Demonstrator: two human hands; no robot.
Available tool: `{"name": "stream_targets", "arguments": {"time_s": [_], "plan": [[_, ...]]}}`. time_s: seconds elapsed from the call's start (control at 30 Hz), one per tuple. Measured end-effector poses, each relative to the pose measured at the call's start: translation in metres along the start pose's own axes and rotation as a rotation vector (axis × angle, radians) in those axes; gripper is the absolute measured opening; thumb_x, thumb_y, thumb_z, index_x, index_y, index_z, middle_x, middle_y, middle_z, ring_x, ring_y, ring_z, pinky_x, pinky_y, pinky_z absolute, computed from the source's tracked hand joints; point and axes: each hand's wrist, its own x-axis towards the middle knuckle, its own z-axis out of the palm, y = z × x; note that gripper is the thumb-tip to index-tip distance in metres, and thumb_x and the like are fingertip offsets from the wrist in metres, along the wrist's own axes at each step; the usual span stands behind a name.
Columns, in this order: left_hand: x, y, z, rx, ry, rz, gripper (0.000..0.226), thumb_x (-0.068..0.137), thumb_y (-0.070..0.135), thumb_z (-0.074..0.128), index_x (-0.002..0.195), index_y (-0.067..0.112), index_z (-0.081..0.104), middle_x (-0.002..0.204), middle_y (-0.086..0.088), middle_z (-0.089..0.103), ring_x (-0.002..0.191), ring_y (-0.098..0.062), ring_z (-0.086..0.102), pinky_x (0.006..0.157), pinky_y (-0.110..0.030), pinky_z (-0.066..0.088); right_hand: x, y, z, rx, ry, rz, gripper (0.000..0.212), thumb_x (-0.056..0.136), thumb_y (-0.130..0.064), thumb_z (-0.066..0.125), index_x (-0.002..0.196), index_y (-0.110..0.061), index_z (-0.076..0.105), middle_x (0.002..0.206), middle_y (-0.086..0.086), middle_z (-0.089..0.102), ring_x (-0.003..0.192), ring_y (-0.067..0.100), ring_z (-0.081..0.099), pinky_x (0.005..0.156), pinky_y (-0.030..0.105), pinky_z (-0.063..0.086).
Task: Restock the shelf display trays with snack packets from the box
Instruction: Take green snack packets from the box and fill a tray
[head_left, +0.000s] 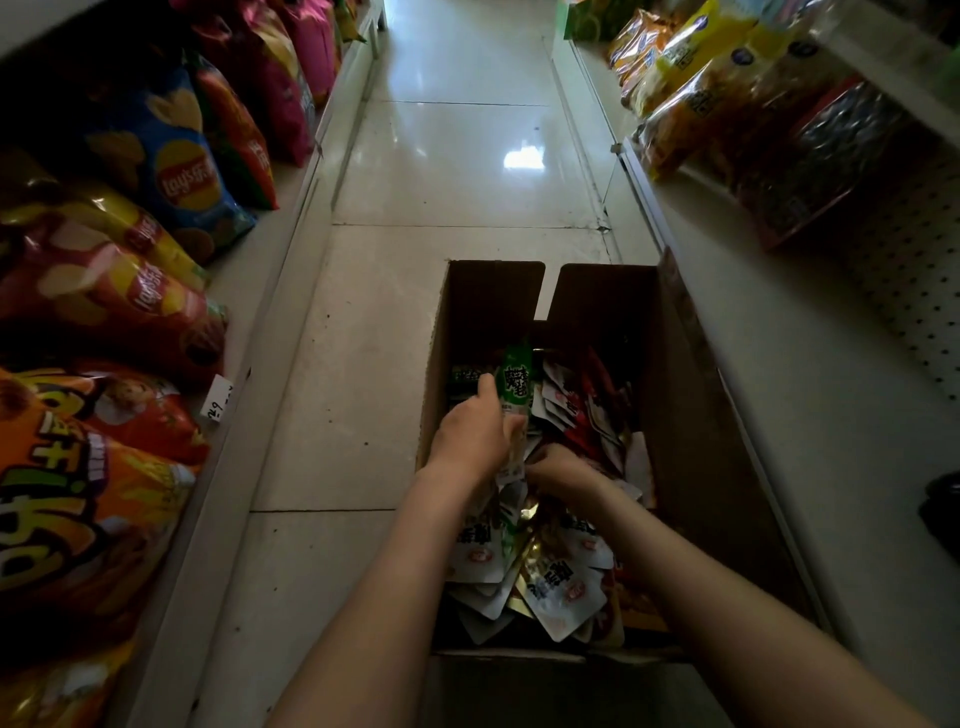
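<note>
An open cardboard box (691, 415) stands on the aisle floor below me, full of small snack packets, white ones (563, 592) near me and red ones (592, 415) further in. Both my hands are down inside it. My left hand (475, 434) grips a bunch of packets, with a green packet (515, 382) sticking up above the fingers. My right hand (563, 470) is curled among the loose packets just right of the left hand; what its fingers hold is hidden.
Shelves line both sides of the narrow aisle. Large chip bags (171, 156) fill the left shelf, with a price tag (217, 397) on its edge. Bagged snacks (737, 98) sit on the right shelf. Pale tiled floor (467, 156) runs ahead beyond the box.
</note>
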Motion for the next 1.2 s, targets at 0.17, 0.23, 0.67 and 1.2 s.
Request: {"name": "stream_targets", "arguments": {"time_s": [0.17,0.23,0.67,1.2], "plan": [[-0.001,0.0,-0.001,0.029,-0.013,-0.001,0.046,0.099,0.029,0.049,0.134,0.006,0.03,0.116,-0.017,0.061,0.106,-0.034,0.059,0.077,-0.04,0.045,0.002,-0.001,0.013,-0.043,0.076,0.0,0.028,0.09,-0.006,0.054,0.065,-0.018,0.051,0.063,-0.004,0.049,0.054,0.008,0.043,0.042,0.014,0.033],[-0.002,0.001,-0.001,0.005,0.0,-0.014,0.044,0.099,0.029,0.049,0.132,0.007,0.032,0.115,-0.017,0.061,0.105,-0.034,0.059,0.076,-0.04,0.045,0.004,0.002,0.012,-0.053,0.153,-0.037,0.027,0.087,-0.015,0.062,0.064,-0.022,0.05,0.065,-0.004,0.051,0.058,0.011,0.046,0.049,0.02,0.036],[0.003,0.005,0.0,-0.22,-0.034,-0.071,0.036,0.098,0.032,0.052,0.126,0.014,0.038,0.11,-0.006,0.061,0.099,-0.023,0.06,0.073,-0.031,0.043,-0.007,-0.005,-0.006,0.049,0.475,0.069,0.042,0.094,-0.005,0.045,0.136,-0.007,0.04,0.13,0.015,0.051,0.113,0.032,0.054,0.089,0.037,0.047],[-0.092,0.129,-0.171,-1.151,-0.189,-0.538,0.069,0.066,0.043,0.078,0.124,0.013,0.055,0.113,-0.018,0.068,0.102,-0.036,0.066,0.091,-0.056,0.052,-0.266,-0.175,-0.089,0.243,0.592,-0.415,0.022,0.099,-0.008,0.046,0.093,-0.02,0.062,0.091,-0.017,0.063,0.083,-0.009,0.06,0.067,0.01,0.046]]}}
